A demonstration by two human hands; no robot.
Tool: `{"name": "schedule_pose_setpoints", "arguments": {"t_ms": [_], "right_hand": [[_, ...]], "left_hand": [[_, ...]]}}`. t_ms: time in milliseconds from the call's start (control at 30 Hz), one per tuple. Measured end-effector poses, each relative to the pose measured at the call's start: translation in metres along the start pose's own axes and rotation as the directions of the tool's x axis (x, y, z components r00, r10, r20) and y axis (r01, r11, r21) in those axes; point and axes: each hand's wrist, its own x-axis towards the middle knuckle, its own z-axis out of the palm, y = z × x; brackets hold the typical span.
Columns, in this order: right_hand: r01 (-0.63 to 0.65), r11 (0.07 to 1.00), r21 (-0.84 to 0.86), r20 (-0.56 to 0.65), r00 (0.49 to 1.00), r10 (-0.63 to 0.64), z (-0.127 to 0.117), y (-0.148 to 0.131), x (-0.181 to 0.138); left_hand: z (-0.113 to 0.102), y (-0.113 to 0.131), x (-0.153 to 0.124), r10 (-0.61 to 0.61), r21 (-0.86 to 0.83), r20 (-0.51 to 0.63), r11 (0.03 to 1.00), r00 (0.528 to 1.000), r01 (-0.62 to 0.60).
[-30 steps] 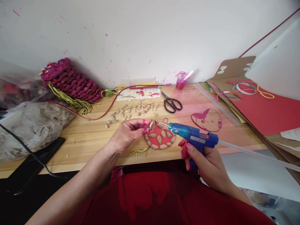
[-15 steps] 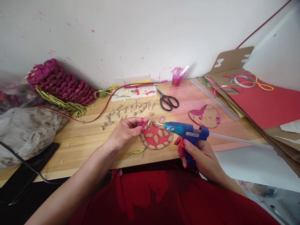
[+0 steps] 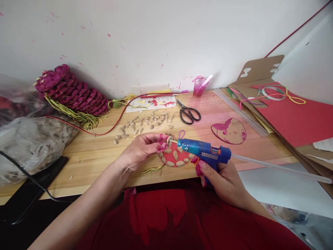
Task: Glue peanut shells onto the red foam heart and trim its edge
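Note:
Between thumb and fingertips my left hand (image 3: 145, 148) pinches a peanut (image 3: 169, 141). My right hand (image 3: 221, 175) is wrapped round the handle of a blue glue gun (image 3: 204, 150), with a clear glue stick (image 3: 275, 167) poking out of its back. The metal nozzle points left and meets the peanut or sits just by it. Beneath both lies a red heart-shaped piece (image 3: 170, 157) with several peanuts on it, partly covered by the gun and my left fingers. A purple loop (image 3: 181, 134) shows at its top, and yellow-green strands (image 3: 152, 170) lie at its lower left.
Loose peanuts (image 3: 142, 123) are scattered behind my left hand. Black scissors (image 3: 189, 113), a cardboard heart (image 3: 229, 131) and a pink-stained cup (image 3: 199, 86) lie or stand farther back. A purple pinecone-like bundle (image 3: 73, 92) and a plastic bag (image 3: 33, 149) sit left; red card (image 3: 299, 121) lies right.
The glue gun has shifted slightly left and tilted, bringing its nozzle up to the peanut in my left hand. The whole view has shifted slightly.

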Motion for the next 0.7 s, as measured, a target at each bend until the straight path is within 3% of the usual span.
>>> {"name": "schedule_pose_setpoints", "arguments": {"t_ms": [700], "right_hand": [[0.023,0.996,-0.089,-0.009,1.000,-0.024,0.0029,-0.0062,-0.0022]], "left_hand": [[0.0013,-0.0009,-0.0055,0.002,-0.003,0.023,1.000,1.000,-0.002]]}}
